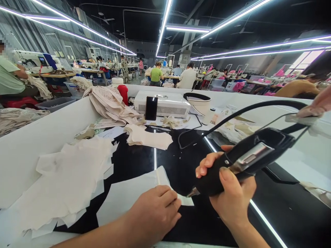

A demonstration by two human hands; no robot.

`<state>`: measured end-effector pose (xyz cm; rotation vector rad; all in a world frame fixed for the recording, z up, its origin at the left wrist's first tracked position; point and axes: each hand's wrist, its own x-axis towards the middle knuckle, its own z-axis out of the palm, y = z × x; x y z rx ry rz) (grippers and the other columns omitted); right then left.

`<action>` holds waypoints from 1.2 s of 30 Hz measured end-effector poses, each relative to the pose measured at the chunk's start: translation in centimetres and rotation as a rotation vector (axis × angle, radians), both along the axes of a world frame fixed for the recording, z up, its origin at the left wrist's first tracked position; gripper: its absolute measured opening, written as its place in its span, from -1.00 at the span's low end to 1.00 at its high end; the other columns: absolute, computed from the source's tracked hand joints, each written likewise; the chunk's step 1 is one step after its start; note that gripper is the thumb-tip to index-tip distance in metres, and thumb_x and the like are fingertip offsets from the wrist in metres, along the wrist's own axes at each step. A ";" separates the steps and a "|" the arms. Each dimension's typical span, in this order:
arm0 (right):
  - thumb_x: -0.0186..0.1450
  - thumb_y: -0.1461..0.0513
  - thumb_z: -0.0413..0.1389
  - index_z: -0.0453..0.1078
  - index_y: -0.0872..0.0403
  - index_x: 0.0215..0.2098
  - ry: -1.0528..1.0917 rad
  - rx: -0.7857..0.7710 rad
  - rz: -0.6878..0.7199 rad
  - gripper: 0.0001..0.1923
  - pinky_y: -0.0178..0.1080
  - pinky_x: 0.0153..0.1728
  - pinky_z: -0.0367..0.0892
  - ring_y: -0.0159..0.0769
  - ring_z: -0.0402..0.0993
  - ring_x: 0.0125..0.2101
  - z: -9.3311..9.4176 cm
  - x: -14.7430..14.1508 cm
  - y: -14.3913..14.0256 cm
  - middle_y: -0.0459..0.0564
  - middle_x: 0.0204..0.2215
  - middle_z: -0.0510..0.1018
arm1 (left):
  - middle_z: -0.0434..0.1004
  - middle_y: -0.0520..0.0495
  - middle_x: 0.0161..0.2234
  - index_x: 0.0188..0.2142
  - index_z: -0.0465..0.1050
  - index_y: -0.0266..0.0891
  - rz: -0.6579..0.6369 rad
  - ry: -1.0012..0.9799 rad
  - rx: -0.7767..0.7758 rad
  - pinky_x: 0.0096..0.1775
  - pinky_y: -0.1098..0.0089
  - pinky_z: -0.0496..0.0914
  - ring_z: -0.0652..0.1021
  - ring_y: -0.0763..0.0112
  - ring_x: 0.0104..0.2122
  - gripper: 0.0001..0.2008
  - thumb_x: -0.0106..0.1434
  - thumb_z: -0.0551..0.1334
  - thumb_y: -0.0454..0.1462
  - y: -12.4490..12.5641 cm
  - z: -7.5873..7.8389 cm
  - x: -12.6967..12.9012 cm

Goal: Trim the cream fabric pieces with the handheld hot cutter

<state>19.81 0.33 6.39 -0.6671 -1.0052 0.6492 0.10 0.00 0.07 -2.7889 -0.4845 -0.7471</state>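
My right hand [230, 187] grips a black handheld tool [248, 156] with a metal plate on its side and a small metal tip pointing down-left. A black cable [256, 108] arcs up from the tool to the right. My left hand [155, 215] lies palm down on a white fabric piece [129, 194] spread on the glossy black table [178, 162], fingers loosely curled. The tool's tip hovers just above that piece's right edge.
A pile of white cut pieces [67, 179] lies left. Beige fabric [108, 103], a white machine box [165, 103], a dark phone [151, 107] and a red bottle [123, 93] sit at the back. Another person's hand [319, 103] holds cloth at far right. Workers sit beyond.
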 end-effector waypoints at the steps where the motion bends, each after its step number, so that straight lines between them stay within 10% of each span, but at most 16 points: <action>1: 0.36 0.09 0.45 0.49 -0.08 0.06 -0.002 0.000 -0.005 -0.62 -0.27 -0.50 0.57 -0.33 0.54 -0.51 -0.1 0.0 0.0 -0.18 -0.38 0.60 | 0.65 -0.08 -0.18 -0.07 0.60 -0.36 0.001 -0.004 -0.001 0.03 0.33 0.57 0.62 0.31 -0.12 -0.76 0.68 0.19 -0.28 0.0 0.1 0.0; 36: 0.39 0.07 0.42 0.50 -0.11 0.06 -0.025 -0.027 0.015 -0.66 -0.21 -0.50 0.55 -0.29 0.53 -0.50 0.0 -0.3 -1.5 -0.16 -0.38 0.58 | 0.65 -0.09 -0.14 -0.03 0.50 -0.22 0.004 -0.042 -0.268 0.01 0.32 0.62 0.68 0.29 -0.09 -0.89 0.66 0.20 -0.29 0.0 0.4 -0.5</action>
